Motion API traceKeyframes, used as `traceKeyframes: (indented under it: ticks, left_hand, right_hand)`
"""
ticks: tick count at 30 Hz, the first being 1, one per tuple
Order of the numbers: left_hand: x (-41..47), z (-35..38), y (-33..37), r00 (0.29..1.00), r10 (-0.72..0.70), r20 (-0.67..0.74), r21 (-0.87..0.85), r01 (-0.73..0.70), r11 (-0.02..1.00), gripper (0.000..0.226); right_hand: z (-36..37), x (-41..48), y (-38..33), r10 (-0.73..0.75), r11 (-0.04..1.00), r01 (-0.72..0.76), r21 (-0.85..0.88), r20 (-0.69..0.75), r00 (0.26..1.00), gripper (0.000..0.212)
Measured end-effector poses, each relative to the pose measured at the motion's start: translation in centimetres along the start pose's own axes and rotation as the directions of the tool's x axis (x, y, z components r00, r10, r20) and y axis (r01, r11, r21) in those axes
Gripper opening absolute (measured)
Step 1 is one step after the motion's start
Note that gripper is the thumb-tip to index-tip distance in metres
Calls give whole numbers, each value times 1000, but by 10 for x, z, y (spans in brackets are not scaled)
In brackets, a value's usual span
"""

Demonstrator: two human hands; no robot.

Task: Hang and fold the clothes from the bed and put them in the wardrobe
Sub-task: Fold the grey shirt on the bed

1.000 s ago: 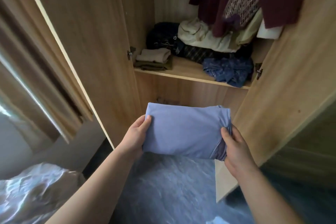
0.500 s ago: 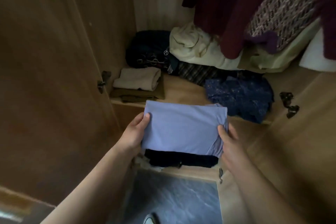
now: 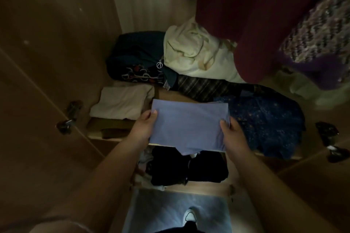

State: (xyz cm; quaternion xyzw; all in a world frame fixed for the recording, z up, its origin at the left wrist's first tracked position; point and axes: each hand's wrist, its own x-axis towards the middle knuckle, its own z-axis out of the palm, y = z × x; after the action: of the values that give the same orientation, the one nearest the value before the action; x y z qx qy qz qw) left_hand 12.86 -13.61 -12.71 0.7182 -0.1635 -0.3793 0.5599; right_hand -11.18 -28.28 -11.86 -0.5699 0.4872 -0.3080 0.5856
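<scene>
On the left of the shelf point(image 3: 176, 97) inside the wardrobe point(image 3: 47, 62) lies one folded beige garment point(image 3: 121, 103). One folded lilac shirt point(image 3: 187, 125) is held in the middle, over the shelf's front edge. One dark blue patterned garment point(image 3: 265, 119) lies just right of it. Half a second ago the shirt was short of the shelf; it has gone forward. Two hands hold it: the left hand point(image 3: 143, 128) grips its left edge and the right hand point(image 3: 233, 136) its right edge, thumbs on top.
</scene>
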Motion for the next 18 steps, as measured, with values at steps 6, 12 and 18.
traceKeyframes:
  ticks: [6, 12, 18]
  left_hand:
    - [21, 19, 0, 997, 9, -74, 276, 12, 961, 49]
    - [2, 11, 8, 988, 138, -65, 558, -79, 826, 54]
    - [-10, 12, -7, 907, 290, 304, 864, -391, 317, 63]
  right_hand:
    - [-5, 36, 8, 119, 960, -108, -258, 29, 992, 40]
    - [-26, 9, -15, -166, 811, 163, -562, 45, 985, 44]
    - [-6, 6, 4, -328, 352, 653, -671, 564, 757, 55]
